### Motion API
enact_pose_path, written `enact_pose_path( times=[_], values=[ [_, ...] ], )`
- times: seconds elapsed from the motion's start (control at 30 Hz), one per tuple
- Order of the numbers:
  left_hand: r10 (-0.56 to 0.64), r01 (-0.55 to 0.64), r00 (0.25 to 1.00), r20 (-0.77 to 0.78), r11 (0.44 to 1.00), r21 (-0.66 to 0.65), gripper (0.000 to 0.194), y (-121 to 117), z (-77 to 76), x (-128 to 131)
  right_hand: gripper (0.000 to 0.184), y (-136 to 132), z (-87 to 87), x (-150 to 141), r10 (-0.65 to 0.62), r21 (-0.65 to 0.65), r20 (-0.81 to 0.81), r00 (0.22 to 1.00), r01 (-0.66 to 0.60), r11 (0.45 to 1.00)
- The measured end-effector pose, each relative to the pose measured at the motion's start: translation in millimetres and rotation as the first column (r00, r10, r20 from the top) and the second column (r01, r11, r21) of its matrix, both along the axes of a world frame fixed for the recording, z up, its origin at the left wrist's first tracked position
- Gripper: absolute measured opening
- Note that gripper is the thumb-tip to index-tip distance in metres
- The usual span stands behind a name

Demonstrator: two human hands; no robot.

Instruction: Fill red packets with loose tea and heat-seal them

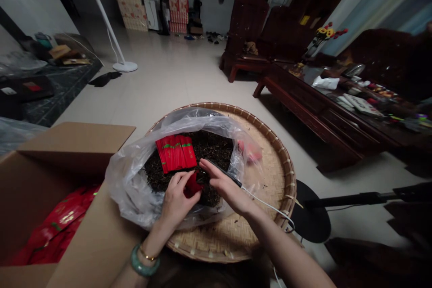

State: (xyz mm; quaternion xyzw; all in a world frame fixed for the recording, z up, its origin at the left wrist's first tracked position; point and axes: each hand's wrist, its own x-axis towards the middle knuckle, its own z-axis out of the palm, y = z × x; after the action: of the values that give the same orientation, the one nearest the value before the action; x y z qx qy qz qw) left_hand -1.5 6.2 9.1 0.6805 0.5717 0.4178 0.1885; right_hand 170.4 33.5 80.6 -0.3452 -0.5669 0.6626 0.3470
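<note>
My left hand (pixel 178 195) is closed on a small red packet (pixel 193 184), held low over loose dark tea leaves (pixel 216 148). Close beside it, my right hand (pixel 224 184) has its fingers stretched out toward the packet's mouth. Behind that hand runs a slim dark device (pixel 232 177) with a white cable (pixel 270 207); whether the hand touches it I cannot tell. A row of red packets (pixel 177 153) lies on the leaves just beyond my left hand. The leaves fill a clear plastic bag (pixel 128 189), spread wide on a round woven bamboo tray (pixel 276 157).
At left, a cardboard box (pixel 77 137) holds many red packets (pixel 60 220). Pinkish-red items (pixel 251 150) show through the bag's right side. A black round stand base (pixel 312 213) sits right of the tray. Beyond are a dark wooden table (pixel 303 99) and a white fan (pixel 108 22).
</note>
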Motion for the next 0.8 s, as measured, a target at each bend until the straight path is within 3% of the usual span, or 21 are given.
enact_pose_path(
  times=[0.07,0.13,0.23,0.33,0.53,0.67,0.8],
  values=[
    [-0.001,0.001,1.000,0.007,1.000,0.000,0.043,-0.4,-0.1,0.0,0.059,-3.8,8.6,4.7,0.022,0.130,0.118,0.993,-0.037,0.991],
    [0.001,-0.002,1.000,0.007,1.000,0.013,0.043,-1.0,0.5,0.5,0.062,-6.5,15.1,6.2,-0.034,0.304,0.223,0.974,-0.037,0.952],
    [-0.006,0.007,1.000,-0.005,0.999,0.042,0.042,-2.0,2.3,1.5,0.046,-6.7,15.8,3.8,-0.163,0.497,0.339,0.927,-0.029,0.867],
    [-0.021,0.022,1.000,-0.020,0.998,0.065,0.040,-3.3,3.8,2.6,0.029,-4.1,7.5,-1.0,-0.243,0.595,0.397,0.885,-0.047,0.802],
    [-0.024,0.024,1.000,-0.007,0.997,0.072,0.039,-4.9,3.6,1.9,0.036,-3.8,0.4,-8.0,-0.220,0.670,0.454,0.864,-0.168,0.723],
    [-0.035,0.035,0.999,0.016,0.999,0.039,0.043,-6.0,5.6,-1.5,0.045,-5.3,7.6,-3.8,-0.238,0.658,0.415,0.878,-0.109,0.745],
    [-0.051,0.050,0.999,0.012,0.998,0.035,0.052,-7.2,7.4,-2.9,0.070,-5.5,-0.4,-1.1,-0.228,0.527,0.388,0.893,-0.012,0.850]
  ],
)
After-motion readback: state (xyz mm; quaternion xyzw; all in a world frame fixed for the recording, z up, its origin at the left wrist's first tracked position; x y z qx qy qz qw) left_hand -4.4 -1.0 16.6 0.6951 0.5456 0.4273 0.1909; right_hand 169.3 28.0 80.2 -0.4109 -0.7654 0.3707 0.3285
